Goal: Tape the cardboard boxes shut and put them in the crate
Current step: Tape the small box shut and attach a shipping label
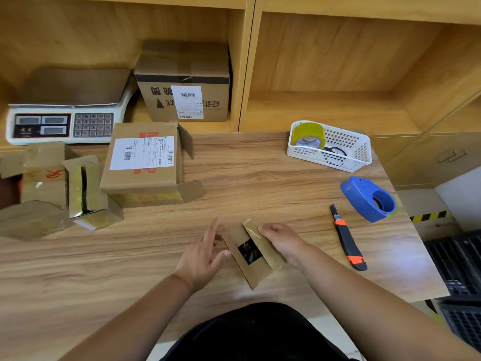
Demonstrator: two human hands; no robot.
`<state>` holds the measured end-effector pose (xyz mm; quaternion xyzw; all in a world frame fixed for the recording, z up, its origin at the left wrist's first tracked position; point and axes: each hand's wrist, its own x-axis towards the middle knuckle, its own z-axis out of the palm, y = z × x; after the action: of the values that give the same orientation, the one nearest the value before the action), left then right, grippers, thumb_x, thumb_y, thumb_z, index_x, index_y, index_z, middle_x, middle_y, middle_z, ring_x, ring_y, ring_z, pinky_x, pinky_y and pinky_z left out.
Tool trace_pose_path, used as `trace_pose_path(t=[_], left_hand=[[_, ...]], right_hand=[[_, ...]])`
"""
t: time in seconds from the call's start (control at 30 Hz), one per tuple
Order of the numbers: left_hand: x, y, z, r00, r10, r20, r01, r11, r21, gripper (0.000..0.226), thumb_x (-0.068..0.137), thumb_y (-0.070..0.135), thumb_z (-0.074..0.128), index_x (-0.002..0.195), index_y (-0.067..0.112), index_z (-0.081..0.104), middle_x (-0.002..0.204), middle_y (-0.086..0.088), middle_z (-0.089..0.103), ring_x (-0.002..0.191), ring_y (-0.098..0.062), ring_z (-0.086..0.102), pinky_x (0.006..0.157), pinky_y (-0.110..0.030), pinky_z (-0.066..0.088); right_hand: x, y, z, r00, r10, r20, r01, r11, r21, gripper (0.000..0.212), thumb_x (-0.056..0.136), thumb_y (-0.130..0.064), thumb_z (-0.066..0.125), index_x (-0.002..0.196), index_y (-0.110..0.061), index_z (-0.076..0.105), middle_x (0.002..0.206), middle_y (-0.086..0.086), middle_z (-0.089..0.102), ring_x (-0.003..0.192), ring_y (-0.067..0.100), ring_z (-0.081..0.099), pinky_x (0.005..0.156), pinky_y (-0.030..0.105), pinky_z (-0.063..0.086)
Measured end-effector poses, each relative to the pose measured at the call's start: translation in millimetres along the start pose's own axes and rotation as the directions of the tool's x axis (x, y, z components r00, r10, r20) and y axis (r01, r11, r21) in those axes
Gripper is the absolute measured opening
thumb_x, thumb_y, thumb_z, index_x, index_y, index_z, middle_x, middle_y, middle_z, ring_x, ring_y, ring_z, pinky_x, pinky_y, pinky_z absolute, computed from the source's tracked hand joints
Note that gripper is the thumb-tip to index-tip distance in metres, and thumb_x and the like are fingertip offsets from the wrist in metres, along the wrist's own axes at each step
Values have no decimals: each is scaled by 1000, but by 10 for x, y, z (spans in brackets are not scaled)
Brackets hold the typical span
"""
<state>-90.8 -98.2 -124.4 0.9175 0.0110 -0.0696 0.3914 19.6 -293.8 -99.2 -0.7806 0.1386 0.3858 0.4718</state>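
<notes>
A small flat cardboard box (253, 267) lies on the wooden table in front of me, its two top flaps partly apart with something dark showing in the gap. My left hand (203, 256) rests on its left flap, fingers spread. My right hand (281, 239) presses on the right flap, which carries old tape. A blue tape dispenser (368, 199) lies at the right of the table. The black crate (458, 267) stands on the floor past the table's right edge.
An orange-black utility knife (347, 239) lies right of my hands. A white basket (346, 155) holds a yellow tape roll (308, 136) and scissors. Several cardboard boxes (143, 162) sit at the left, a scale (65, 121) and another box (184, 82) in the shelf behind.
</notes>
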Motion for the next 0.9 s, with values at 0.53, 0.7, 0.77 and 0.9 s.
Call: trace_pose_path(t=[0.53,0.7,0.77,0.9], left_hand=[[564,360,316,958,-285,5,283,953,108,103,78,60,60,151,16,2,156,4,5,142,-16,4,114,-38,22],[602,359,323,960,-279,0,276,950,143,91,78,60,62,148,21,20,152,5,16,140,-14,11,109,-38,27],[596,362,334,966,-259,-23,259,954,152,85,78,60,60,145,21,27,148,5,27,138,-12,15,107,-36,28],[557,387,369,955,-268,-124,281,954,102,76,76,64,55,137,21,40,135,4,46,131,-11,27,101,-31,33]], right_hand=[[31,119,-119,990,-65,128,36,976,216,19,90,-12,63,108,-17,63,96,4,69,77,13,67,63,21,54],[57,131,-145,982,-139,130,126,987,100,21,93,-14,60,113,-15,62,103,4,68,84,12,65,68,16,52],[52,144,-162,981,-153,122,144,986,84,20,92,-15,61,112,-13,63,99,1,68,78,7,64,61,10,49],[57,136,-215,987,-154,41,153,988,32,26,93,-31,60,109,-12,67,102,2,69,83,9,63,60,12,48]])
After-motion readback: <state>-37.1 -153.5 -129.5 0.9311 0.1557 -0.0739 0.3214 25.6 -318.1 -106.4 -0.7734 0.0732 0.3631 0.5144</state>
